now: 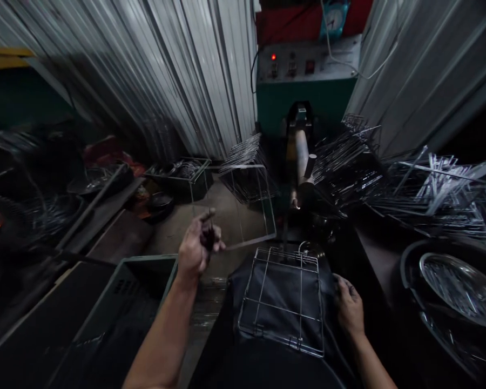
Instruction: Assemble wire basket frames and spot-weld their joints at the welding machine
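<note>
My left hand (199, 243) is raised left of centre, its fingers curled round the lower left corner of a rectangular wire frame (272, 208), which is blurred and held above the work surface. On the black apron over my lap lies a wire rack (283, 302) with crossing wires and small clips along its near edge. My right hand (349, 305) is just right of that rack, at the apron's edge, with its fingers bent; what they hold, if anything, is hidden.
Wire pieces (245, 156) are stacked behind the frame, with more piles (348, 162) at the right. A machine arm (302, 151) stands ahead. A green crate (146, 259) is at left, a round basin (409, 270) at right, and a control panel (308, 59) beyond.
</note>
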Motion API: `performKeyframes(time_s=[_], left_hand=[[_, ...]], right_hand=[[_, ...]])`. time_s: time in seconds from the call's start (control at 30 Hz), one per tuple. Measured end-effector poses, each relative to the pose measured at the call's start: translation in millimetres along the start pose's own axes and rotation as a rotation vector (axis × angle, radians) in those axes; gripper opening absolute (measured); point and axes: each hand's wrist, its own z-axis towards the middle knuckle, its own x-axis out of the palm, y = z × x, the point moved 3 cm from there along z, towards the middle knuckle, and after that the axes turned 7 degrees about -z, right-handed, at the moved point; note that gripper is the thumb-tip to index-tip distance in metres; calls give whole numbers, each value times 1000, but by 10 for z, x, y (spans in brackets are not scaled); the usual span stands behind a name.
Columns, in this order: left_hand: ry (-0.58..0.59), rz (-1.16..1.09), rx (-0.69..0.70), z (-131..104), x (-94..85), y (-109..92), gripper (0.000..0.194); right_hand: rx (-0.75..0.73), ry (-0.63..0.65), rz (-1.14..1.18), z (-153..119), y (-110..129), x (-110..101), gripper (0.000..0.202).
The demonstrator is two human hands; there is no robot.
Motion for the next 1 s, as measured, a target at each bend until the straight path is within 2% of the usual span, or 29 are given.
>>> performKeyframes(time_s=[0.07,0.17,0.23,0.3,0.43,0.5,0.6,0.67,0.77,0.87,1.0], left_hand=[[45,-53,-227,-341,-75,146,46],[73,-134,-542,-706,-70,479,45],[71,-188,-678,-848,-44,676,42],[60,-218,-748,-924,-33,801,40],[81,-185,-773,-975,-49,843,39],[122,-155,-781,-990,-45,826,41],[152,-144,-809,-1012,-22,820,41],[142,-149,-813,-1023,-10,825,41],[165,-139,-802,-1029,-1,817,43],[217,7,-696,-959,-36,790,46],[182,299,-488,-714,-154,828,52]], right_hand=[[-18,50,27,-106,304,-52,51],[-144,161,-13,-300,823,-40,52],[-181,194,-78,-425,1057,7,49],[-153,206,-99,-527,1142,58,46],[10,223,83,-637,1032,122,53],[38,225,115,-658,994,142,53],[-68,204,-56,-686,1037,167,51],[-142,135,-189,-706,1077,163,55],[-181,69,-261,-711,1077,150,58],[-223,115,-270,-661,1010,182,52],[-289,149,-303,-538,865,264,48]])
